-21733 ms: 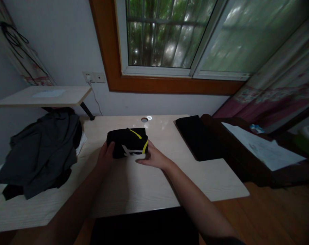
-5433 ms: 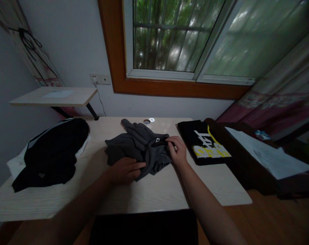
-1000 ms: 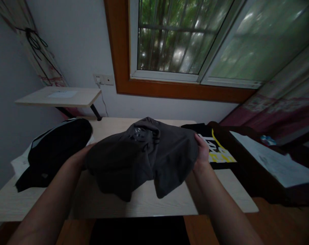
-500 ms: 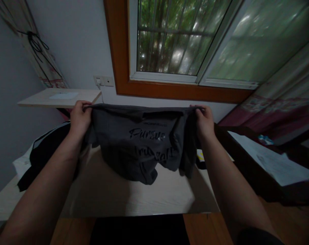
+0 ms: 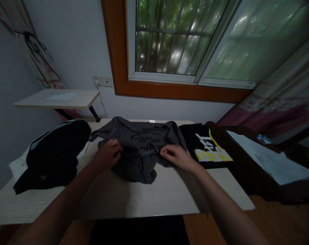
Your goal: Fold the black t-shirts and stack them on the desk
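Observation:
A dark grey T-shirt (image 5: 141, 136) with black script lettering lies rumpled on the pale wooden table (image 5: 167, 197). Its shoulders point to the wall, and the lower part is bunched in folds. Over its left side is my left hand (image 5: 108, 154), fingers loosely bent with a gap at the thumb. My right hand (image 5: 176, 157) is at the shirt's right side, by the lettering, its fingertips close to the cloth and slightly apart. Neither hand visibly grips fabric, though whether the fingertips touch it is hard to tell in the dim light.
Black clothing (image 5: 54, 153) is heaped on the left, over something white. A black folded garment (image 5: 212, 146) with white and yellow print lies at the right. Behind the heap stands a raised shelf (image 5: 80, 98); a window (image 5: 169, 44) is above the table.
The T-shirt, held up by its shoulders before, now lies on the table. Both hands have let go of the shoulders and moved inward and nearer to me.

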`<action>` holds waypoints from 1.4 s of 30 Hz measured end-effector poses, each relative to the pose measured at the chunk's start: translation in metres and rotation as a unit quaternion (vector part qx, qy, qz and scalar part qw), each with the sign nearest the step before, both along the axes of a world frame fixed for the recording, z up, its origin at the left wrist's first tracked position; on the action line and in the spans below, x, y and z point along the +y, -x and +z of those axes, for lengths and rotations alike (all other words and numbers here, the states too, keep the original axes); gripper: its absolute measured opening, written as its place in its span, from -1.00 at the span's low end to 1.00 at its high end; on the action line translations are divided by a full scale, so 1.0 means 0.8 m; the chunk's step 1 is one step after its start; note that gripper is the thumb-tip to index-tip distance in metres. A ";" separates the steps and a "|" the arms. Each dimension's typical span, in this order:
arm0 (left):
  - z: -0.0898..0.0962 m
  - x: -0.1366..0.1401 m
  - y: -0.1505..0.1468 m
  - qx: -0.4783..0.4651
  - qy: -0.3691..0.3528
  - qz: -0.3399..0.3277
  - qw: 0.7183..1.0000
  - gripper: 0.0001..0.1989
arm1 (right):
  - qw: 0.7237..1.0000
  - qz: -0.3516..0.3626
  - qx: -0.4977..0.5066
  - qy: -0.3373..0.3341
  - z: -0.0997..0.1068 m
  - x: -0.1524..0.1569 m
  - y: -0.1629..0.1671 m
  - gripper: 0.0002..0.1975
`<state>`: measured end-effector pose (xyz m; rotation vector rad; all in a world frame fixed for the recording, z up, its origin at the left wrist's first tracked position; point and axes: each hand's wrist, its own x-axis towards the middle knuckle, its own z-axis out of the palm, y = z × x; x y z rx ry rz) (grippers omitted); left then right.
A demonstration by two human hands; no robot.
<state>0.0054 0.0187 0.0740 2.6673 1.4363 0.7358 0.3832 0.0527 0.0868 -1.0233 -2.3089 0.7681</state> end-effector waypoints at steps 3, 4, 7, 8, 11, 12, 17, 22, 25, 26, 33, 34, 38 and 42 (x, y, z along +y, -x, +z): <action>-0.008 -0.025 0.013 0.039 0.054 -0.063 0.996 -0.82 | 0.995 0.078 -0.053 0.011 -0.016 -0.030 0.004 -0.79; -0.011 -0.031 0.018 0.048 0.070 -0.079 0.993 -0.78 | 0.995 0.078 -0.067 0.001 -0.022 -0.034 0.004 -0.74; -0.023 -0.039 0.029 0.070 0.094 -0.094 0.989 -0.51 | 0.991 0.040 -0.117 -0.050 -0.039 -0.035 0.000 -0.59; -0.027 -0.039 0.032 0.075 0.095 -0.088 0.989 -0.44 | 0.987 0.023 -0.139 -0.073 -0.043 -0.032 -0.001 -0.59; -0.043 -0.032 0.037 0.077 0.080 -0.054 0.992 -0.40 | 0.969 -0.042 -0.209 -0.127 -0.050 -0.015 -0.001 -0.61; -0.048 -0.027 0.037 0.077 0.070 -0.040 0.994 -0.41 | 0.962 -0.064 -0.230 -0.136 -0.051 -0.007 -0.001 -0.62; -0.062 0.005 0.033 0.093 0.038 -0.009 0.995 -0.54 | 0.934 -0.146 -0.288 -0.152 -0.057 0.038 0.006 -0.61; -0.068 0.035 0.026 0.085 0.047 0.020 0.995 -0.47 | 0.915 -0.204 -0.311 -0.158 -0.069 0.077 0.017 -0.60; -0.072 0.045 0.020 0.074 0.037 0.074 0.994 -0.54 | 0.909 -0.230 -0.303 -0.172 -0.076 0.084 0.023 -0.64; -0.073 0.047 0.019 0.071 0.033 0.087 0.993 -0.58 | 0.908 -0.235 -0.294 -0.182 -0.078 0.084 0.024 -0.66; -0.077 0.043 0.024 0.004 0.033 0.167 0.985 -0.64 | 0.941 -0.134 -0.146 -0.274 -0.087 0.045 0.027 -0.64; -0.076 0.040 0.026 -0.010 0.037 0.177 0.984 -0.64 | 0.944 -0.104 -0.126 -0.287 -0.086 0.037 0.030 -0.61; -0.072 0.024 0.033 -0.053 0.044 0.174 0.982 -0.62 | 0.943 0.002 -0.111 -0.315 -0.081 0.013 0.043 -0.56; -0.058 0.008 0.040 -0.068 0.027 0.149 0.986 -0.58 | 0.957 0.030 -0.017 -0.287 -0.075 0.004 0.049 -0.62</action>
